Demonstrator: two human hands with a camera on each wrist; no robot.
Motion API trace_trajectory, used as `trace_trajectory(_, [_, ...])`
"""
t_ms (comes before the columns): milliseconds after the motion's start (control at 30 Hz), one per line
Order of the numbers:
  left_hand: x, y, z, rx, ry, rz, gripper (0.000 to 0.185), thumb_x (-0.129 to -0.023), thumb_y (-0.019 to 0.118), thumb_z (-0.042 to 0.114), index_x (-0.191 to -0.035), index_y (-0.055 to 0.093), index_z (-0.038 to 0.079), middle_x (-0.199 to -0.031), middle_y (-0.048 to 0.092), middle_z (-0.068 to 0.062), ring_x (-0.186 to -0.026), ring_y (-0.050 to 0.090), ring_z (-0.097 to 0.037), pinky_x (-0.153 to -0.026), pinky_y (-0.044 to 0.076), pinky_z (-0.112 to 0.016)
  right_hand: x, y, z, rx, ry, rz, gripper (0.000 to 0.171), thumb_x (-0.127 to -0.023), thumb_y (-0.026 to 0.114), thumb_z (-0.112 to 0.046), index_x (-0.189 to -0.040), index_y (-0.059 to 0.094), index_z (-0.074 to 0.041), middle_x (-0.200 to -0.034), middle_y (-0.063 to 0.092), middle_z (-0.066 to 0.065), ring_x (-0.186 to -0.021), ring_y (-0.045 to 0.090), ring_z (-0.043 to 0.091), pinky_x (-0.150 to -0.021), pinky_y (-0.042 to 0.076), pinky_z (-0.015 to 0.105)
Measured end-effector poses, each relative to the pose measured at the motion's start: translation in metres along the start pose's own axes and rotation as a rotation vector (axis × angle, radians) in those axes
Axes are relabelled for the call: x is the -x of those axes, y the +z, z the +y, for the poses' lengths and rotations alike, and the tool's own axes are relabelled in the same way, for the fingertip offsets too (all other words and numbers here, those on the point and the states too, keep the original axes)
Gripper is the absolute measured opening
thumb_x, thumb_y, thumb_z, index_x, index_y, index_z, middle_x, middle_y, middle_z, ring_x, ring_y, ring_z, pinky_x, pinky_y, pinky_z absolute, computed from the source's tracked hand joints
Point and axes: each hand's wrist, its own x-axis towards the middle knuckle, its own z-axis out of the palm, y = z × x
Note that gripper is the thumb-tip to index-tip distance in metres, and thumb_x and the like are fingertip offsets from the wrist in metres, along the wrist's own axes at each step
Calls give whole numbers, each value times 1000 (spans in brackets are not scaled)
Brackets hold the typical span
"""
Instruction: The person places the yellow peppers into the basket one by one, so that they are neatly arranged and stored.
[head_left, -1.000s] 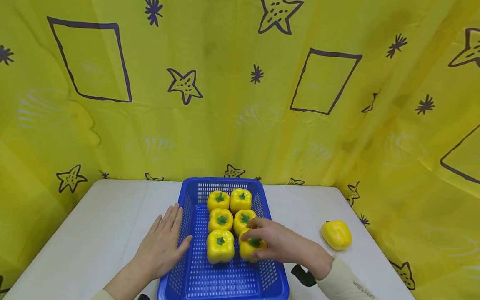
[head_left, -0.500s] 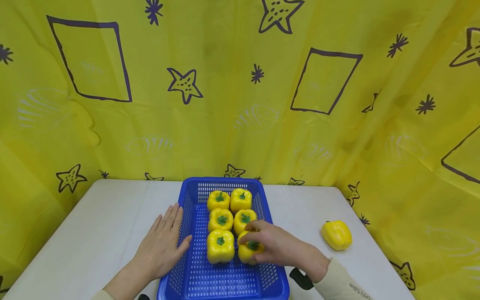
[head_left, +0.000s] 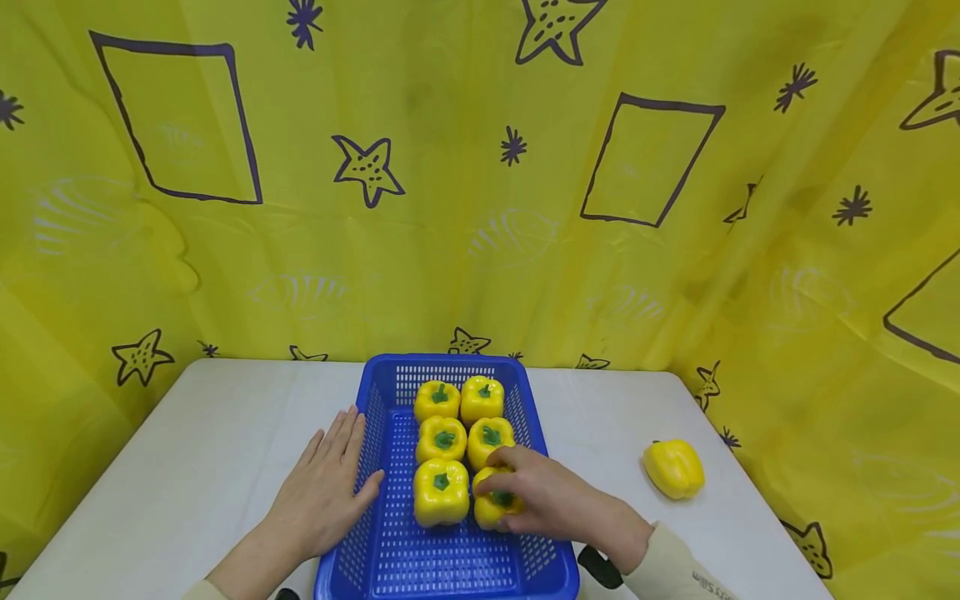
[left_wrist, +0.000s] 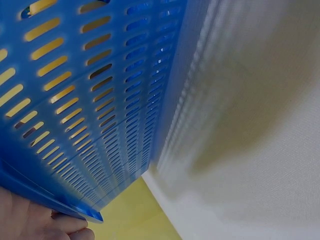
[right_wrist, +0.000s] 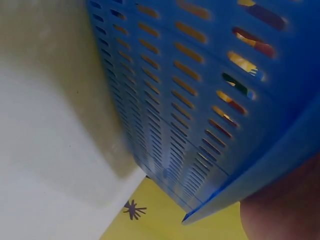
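Observation:
In the head view a blue slotted plastic basket point(head_left: 442, 560) holds several yellow bell peppers with green stems, standing in two columns. My right hand point(head_left: 547, 493) reaches over the basket's right side and grips the nearest pepper point(head_left: 487, 510) of the right column, fingers curled over its top and the stem partly covered. Beside it stands the nearest pepper point(head_left: 440, 496) of the left column. My left hand point(head_left: 318, 487) lies with straight fingers along the basket's left rim. The left wrist view shows those fingers point(left_wrist: 35, 222) at the rim, outside the slotted wall.
One more yellow bell pepper point(head_left: 673, 470) lies on its side on the white table point(head_left: 615, 408), right of the basket. A yellow patterned curtain point(head_left: 450, 250) hangs behind the table and along both sides.
My right hand has shifted the near right pepper slightly left, closer to its neighbour, with the fingers now lower over it. The left hand has stayed where it was.

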Motion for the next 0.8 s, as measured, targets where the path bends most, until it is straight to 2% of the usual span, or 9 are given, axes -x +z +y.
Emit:
trace_trajectory(300, [-1,-1,0,-5,2,3,78,-99,51,43,-154,25,-5,-162,25,-24,-150,22,-42,-121,20,-61,3,2,0,-6,48,-6,40,-86,76,-26,-125,67,-25,-135,57,9,-121,56,23,-102,52,43])
trace_trajectory(533, [0,-1,0,-10,10,11,77,-99,51,43,-153,26,-6,-161,25,-24,-150,23,-42,-121,21,-61,5,-5,0,-52,96,-16,41,-87,75,-25,-127,65,-22,-133,56,6,-118,55,20,-99,54,37])
trace_trajectory(800, [0,0,1,-19,13,14,77,-99,51,43,-153,27,-6,-161,26,-25,-150,24,-43,-120,22,-61,16,-12,5,-99,116,106,33,-87,73,-18,-120,68,-17,-126,58,2,-112,58,16,-96,55,35])
